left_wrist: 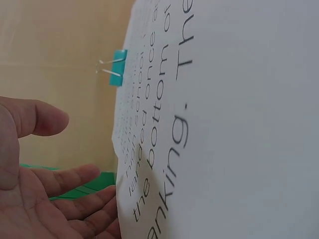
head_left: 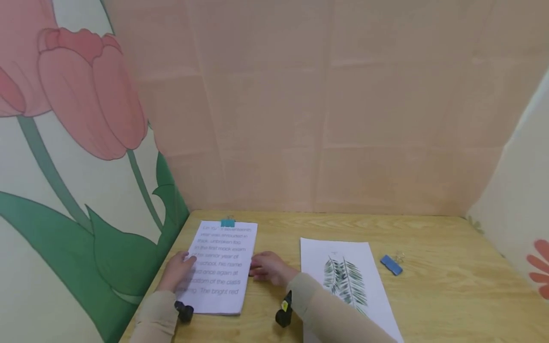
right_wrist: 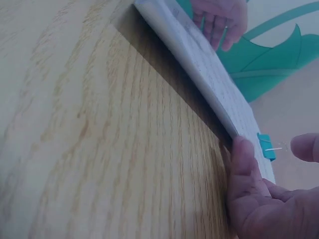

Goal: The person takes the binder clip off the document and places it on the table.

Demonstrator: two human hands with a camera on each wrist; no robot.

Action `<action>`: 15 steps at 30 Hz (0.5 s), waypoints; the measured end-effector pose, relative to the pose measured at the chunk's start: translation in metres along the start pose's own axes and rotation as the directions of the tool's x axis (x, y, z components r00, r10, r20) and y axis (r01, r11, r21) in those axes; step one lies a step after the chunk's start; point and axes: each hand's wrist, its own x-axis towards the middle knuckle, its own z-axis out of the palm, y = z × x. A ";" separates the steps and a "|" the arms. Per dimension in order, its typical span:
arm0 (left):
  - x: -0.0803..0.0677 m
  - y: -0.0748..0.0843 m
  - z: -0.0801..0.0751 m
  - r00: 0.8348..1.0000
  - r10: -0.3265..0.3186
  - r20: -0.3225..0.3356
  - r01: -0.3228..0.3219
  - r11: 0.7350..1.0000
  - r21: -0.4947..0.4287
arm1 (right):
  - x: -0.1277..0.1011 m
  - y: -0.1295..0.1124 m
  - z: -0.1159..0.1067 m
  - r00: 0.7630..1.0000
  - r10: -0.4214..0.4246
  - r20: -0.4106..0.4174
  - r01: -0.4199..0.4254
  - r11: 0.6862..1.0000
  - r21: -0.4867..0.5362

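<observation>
A stack of printed paper (head_left: 216, 281) lies on the left part of the table, with a teal binder clip (head_left: 228, 223) on its far edge. My left hand (head_left: 175, 271) is at the stack's left side, its fingertips right at the edge. In the left wrist view, the thumb of the left hand (left_wrist: 40, 194) stands apart from the fingers. From the other side, my right hand (head_left: 271, 268) touches the right edge of the stack. The right wrist view has the fingers of the right hand (right_wrist: 274, 209) against the sheet edges, the thumb held away.
A white sheet with a green leaf print (head_left: 343, 281) lies to the right, partly under my right forearm. Beyond it is a blue binder clip (head_left: 391, 265) on the wooden table (head_left: 454, 295). A tulip-patterned wall (head_left: 107, 200) borders the left, a pink cloth (head_left: 326, 119) the back.
</observation>
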 end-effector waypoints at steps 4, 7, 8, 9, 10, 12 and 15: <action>-0.001 0.001 0.003 0.999 -0.018 0.031 0.018 1.000 -0.010 | 0.000 0.002 -0.004 0.999 0.037 -0.021 -0.037 0.999 -0.007; -0.002 0.003 0.004 0.999 -0.022 0.050 0.023 1.000 -0.017 | 0.000 0.003 -0.007 0.998 0.052 -0.045 -0.053 0.998 -0.016; -0.002 0.003 0.005 0.998 -0.023 0.054 0.024 0.999 -0.022 | 0.000 0.003 -0.008 0.997 0.053 -0.051 -0.054 0.998 -0.018; -0.003 0.004 0.005 0.998 -0.026 0.058 0.028 0.999 -0.029 | 0.000 0.002 -0.009 0.997 0.050 -0.051 -0.051 0.998 -0.022; -0.003 0.005 0.005 0.998 -0.030 0.061 0.032 0.999 -0.038 | 0.000 0.002 -0.010 0.998 0.044 -0.050 -0.046 0.999 -0.028; -0.003 0.007 0.006 0.997 -0.035 0.067 0.039 0.998 -0.051 | 0.001 0.002 -0.013 0.999 0.030 -0.042 -0.032 0.998 -0.051; -0.004 0.009 0.007 0.996 -0.036 0.079 0.041 0.997 -0.068 | 0.000 0.001 -0.018 0.999 -0.001 -0.036 -0.003 0.993 -0.115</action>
